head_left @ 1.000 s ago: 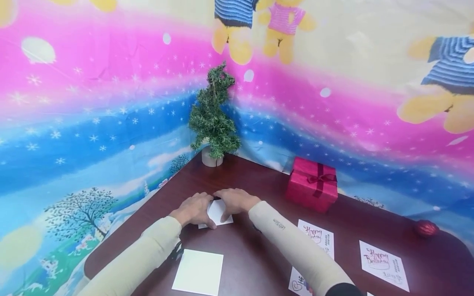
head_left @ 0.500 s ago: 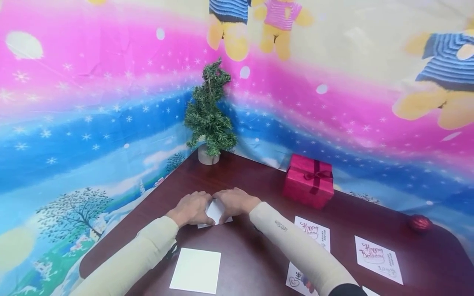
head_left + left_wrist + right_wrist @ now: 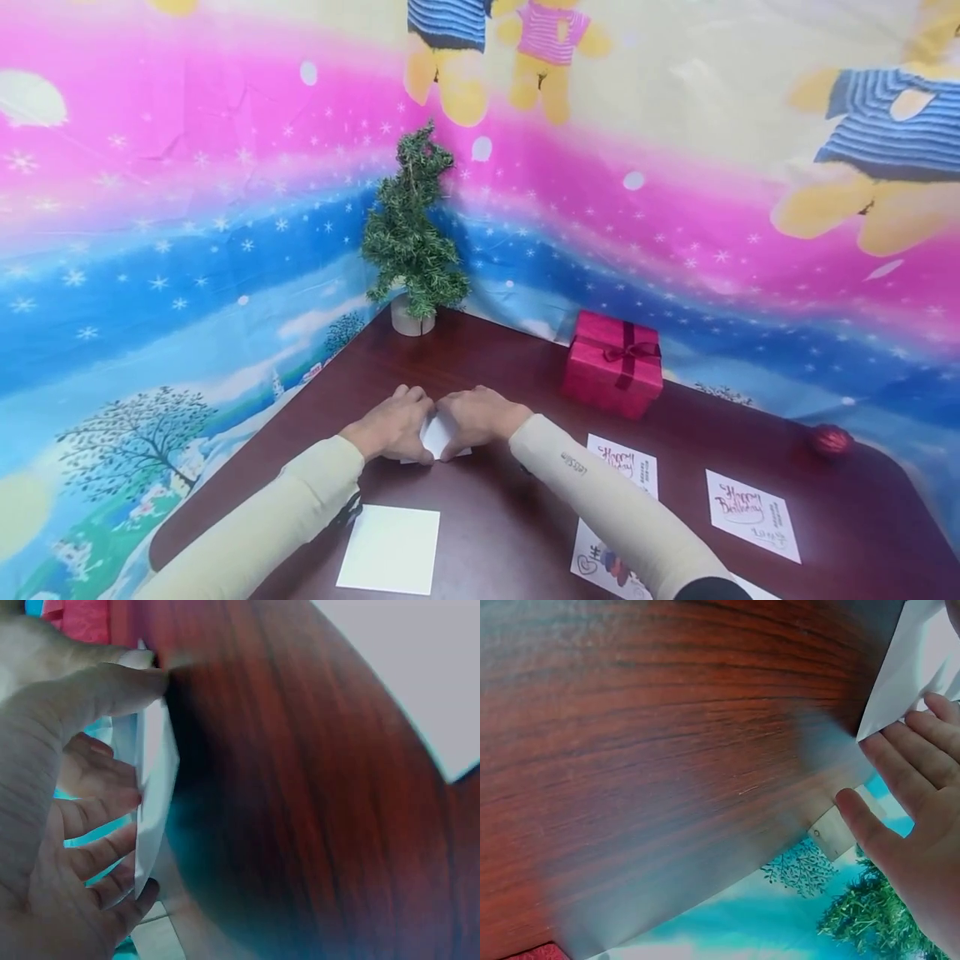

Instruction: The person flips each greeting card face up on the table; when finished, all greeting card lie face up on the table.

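Both hands hold one white sheet of paper above the brown tabletop, below the small tree. My left hand grips its left side, the thumb at the near edge and the fingers behind, as the left wrist view shows. From the right, my right hand holds the same sheet, its thumb near the left thumb. The paper looks bent and is seen nearly edge-on in the left wrist view. In the right wrist view, the right fingers lie against the paper. The hands hide much of the sheet.
A white square card lies nearer on the table. Rightward are a red gift box, a Happy Birthday card, others partly under the right sleeve, and a red ball. A potted artificial tree stands at the back corner.
The thumbs have drawn closer together at the paper's near edge, and less of the sheet shows between the hands. The head view has turned slightly to the right.
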Motion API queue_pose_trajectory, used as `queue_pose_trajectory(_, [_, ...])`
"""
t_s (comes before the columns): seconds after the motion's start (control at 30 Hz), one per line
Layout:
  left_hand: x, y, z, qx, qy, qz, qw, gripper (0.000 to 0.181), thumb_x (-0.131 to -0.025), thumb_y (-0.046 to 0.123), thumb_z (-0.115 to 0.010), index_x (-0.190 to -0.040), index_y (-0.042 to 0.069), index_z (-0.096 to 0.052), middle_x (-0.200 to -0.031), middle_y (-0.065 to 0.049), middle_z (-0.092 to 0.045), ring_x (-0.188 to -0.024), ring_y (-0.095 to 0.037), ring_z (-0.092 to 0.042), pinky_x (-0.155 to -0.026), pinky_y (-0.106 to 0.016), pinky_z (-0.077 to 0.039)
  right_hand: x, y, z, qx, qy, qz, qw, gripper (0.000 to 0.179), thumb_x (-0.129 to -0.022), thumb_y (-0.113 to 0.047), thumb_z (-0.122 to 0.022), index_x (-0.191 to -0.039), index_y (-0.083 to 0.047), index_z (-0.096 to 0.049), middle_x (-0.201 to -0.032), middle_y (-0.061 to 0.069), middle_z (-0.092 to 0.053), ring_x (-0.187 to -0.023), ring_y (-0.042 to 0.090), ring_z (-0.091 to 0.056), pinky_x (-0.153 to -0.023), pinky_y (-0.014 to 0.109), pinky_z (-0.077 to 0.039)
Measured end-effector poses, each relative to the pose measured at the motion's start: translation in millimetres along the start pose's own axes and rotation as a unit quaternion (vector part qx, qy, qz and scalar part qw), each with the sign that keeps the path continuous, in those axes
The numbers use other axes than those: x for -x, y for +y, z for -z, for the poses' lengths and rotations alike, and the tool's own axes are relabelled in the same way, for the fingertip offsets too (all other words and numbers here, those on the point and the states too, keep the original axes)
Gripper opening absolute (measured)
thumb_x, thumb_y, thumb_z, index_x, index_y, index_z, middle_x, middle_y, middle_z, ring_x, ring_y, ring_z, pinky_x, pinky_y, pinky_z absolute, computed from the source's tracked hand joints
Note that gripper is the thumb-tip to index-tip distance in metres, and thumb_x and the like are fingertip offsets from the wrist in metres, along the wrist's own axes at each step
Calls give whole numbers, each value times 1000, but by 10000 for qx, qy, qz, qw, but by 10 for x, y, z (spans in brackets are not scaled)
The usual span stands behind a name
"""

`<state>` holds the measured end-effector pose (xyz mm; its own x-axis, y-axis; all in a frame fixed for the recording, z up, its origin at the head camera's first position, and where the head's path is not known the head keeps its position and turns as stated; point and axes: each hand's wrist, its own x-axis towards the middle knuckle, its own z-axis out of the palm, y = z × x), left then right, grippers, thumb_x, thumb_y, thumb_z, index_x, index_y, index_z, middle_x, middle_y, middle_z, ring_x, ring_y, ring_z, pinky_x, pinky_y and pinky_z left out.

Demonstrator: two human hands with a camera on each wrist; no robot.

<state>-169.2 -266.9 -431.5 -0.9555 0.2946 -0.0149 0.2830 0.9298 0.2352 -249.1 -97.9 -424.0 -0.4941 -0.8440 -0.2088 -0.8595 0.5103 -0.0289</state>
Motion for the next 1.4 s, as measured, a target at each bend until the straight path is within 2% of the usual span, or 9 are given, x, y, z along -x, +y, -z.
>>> queue_pose_trajectory(0.33, [-139,131,-7,-348,370,-302,9983,76,-67,39,-84,-128,3,-58,-124,-9,-56,-109,-28,-50,-90,-37,-48,186,36,27,1416,354,-288,9889,88,-70,-73,-71,-132,-14,-57,-120,0,-61,-107,19,-59,-97,41,-45])
queue_pose_trajectory(0.53, [-188,146,75,156,487,-356,9981,70,-74,35,-79,-132,3,-55,-128,-10,-57,-112,-28,-54,-96,-42,-46,337,132,47,1607,383,-251,9859,85,-74,-69,-66,-132,-8,-56,-118,5,-61,-107,21,-59,-100,43,-45])
queue_pose_trajectory(0.63, [-197,139,157,915,455,-139,9947,74,-80,31,-72,-143,0,-47,-139,-15,-53,-123,-31,-51,-102,-46,-42,427,275,68,1224,491,-376,9906,80,-75,-68,-65,-126,-7,-56,-111,4,-60,-100,20,-59,-94,39,-49])
queue_pose_trajectory(0.77, [-215,149,249,2308,283,86,9725,85,-88,27,-71,-156,0,-26,-154,-19,-37,-137,-33,-42,-109,-49,-36,593,487,115,352,703,-672,9946,74,-76,-65,-66,-123,-10,-54,-103,2,-56,-87,15,-57,-77,33,-52])
queue_pose_trajectory(0.87, [-249,193,254,2728,97,39,9620,97,-85,34,-78,-158,2,-21,-157,-17,-34,-141,-32,-38,-112,-49,-33,729,580,147,-606,857,-801,9912,76,-76,-63,-68,-131,-12,-52,-108,0,-55,-87,13,-56,-74,31,-52])
queue_pose_trajectory(0.97, [-302,281,211,2850,9,-323,9580,98,-78,38,-85,-153,3,-32,-147,-13,-46,-134,-28,-45,-110,-48,-36,825,601,165,-1752,1036,-601,9772,80,-79,-59,-71,-140,-12,-49,-118,0,-55,-99,15,-57,-82,32,-51])
queue_pose_trajectory(1.13, [-389,438,134,3428,213,-861,9352,102,-71,36,-92,-149,2,-37,-139,-11,-51,-124,-22,-52,-108,-45,-38,884,541,181,-3059,1044,-105,9463,87,-82,-55,-74,-150,-12,-40,-138,1,-53,-127,22,-53,-104,36,-43])
queue_pose_trajectory(1.27, [-433,522,134,3287,313,-940,9392,112,-67,36,-94,-153,1,-31,-148,-15,-45,-132,-23,-46,-111,-44,-34,927,530,168,-3431,891,-167,9349,93,-82,-50,-76,-155,-12,-32,-149,4,-49,-137,20,-46,-111,36,-36])
queue_pose_trajectory(1.4, [-465,605,146,2953,161,-833,9516,108,-66,34,-93,-150,1,-33,-143,-15,-49,-130,-24,-47,-110,-43,-36,1027,568,157,-3352,763,-361,9384,96,-81,-52,-76,-157,-14,-30,-151,2,-48,-138,14,-43,-112,36,-34])
